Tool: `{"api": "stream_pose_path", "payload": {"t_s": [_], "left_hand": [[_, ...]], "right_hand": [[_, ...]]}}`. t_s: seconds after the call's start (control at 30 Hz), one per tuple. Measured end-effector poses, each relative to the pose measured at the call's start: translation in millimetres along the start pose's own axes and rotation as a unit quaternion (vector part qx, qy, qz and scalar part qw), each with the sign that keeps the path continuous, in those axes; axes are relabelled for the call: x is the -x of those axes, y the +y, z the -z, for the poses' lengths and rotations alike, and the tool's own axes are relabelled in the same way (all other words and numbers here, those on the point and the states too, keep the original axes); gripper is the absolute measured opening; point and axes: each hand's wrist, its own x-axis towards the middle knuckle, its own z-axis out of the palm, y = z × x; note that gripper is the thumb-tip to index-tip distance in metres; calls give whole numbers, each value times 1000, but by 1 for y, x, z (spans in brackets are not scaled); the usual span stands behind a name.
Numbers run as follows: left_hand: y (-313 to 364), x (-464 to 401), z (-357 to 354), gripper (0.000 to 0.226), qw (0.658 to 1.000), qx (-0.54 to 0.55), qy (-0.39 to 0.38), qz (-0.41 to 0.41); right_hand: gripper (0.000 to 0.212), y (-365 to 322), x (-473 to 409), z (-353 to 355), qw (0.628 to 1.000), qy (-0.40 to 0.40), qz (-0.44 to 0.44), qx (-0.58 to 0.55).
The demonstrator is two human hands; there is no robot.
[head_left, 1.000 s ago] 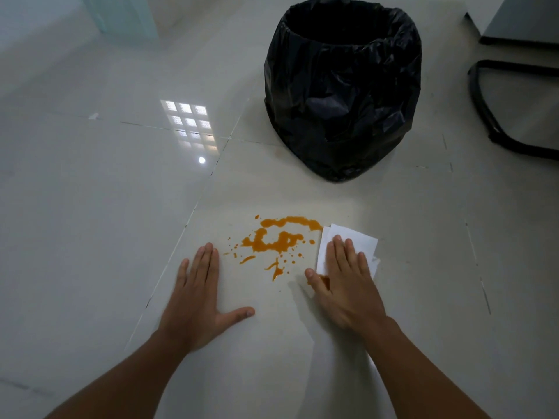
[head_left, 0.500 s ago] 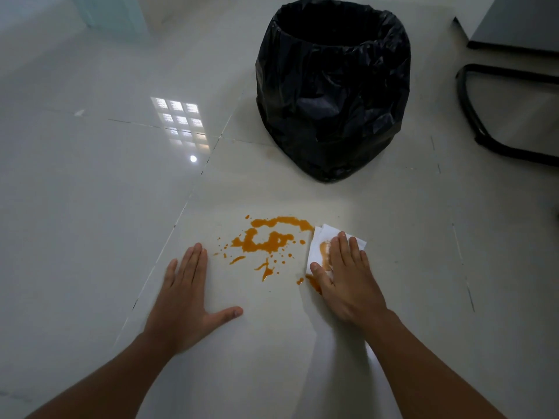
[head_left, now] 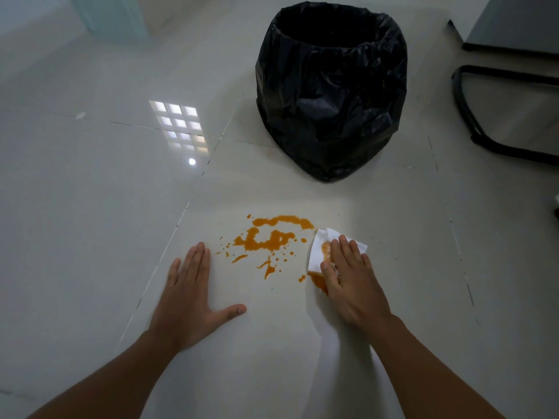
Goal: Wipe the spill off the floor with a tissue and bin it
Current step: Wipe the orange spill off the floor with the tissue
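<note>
An orange spill (head_left: pixel 269 241) is splattered over a pale floor tile, with small drops around it. My right hand (head_left: pixel 351 279) presses flat on a white tissue (head_left: pixel 318 249) at the spill's right edge. The tissue carries an orange stain beside my fingers, and an orange smear lies under my thumb. My left hand (head_left: pixel 190 297) rests flat on the floor, fingers straight, just left of the spill. A bin lined with a black bag (head_left: pixel 331 92) stands upright beyond the spill, its mouth open.
Glossy pale tiles (head_left: pixel 90 222) stretch to the left, with a window reflected in them. A black tubular chair base (head_left: pixel 472 116) lies on the floor at the right, and a dark cabinet (head_left: pixel 514 22) stands behind it.
My right hand has slid the tissue leftwards into the spill's right edge, and the tissue has picked up an orange stain and crumpled. My left hand stays planted on the floor.
</note>
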Motion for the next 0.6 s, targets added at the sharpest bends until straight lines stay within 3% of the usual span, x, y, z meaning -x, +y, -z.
{"api": "stream_pose_path", "payload": {"t_s": [0.3, 0.47, 0.53, 0.6], "left_hand": [[-1, 2, 1, 134, 1000, 3, -2, -2], [-1, 1, 0, 132, 1000, 3, 0, -3], [-2, 0, 0, 132, 1000, 4, 5, -6], [-5, 0, 0, 131, 1000, 11, 3, -13]], "right_hand": [[59, -31, 38, -20, 993, 54, -78, -74], [66, -61, 55, -26, 983, 28, -119, -137], [54, -68, 57, -21, 978, 51, -119, -162], [22, -63, 58, -14, 973, 137, -89, -166]]}}
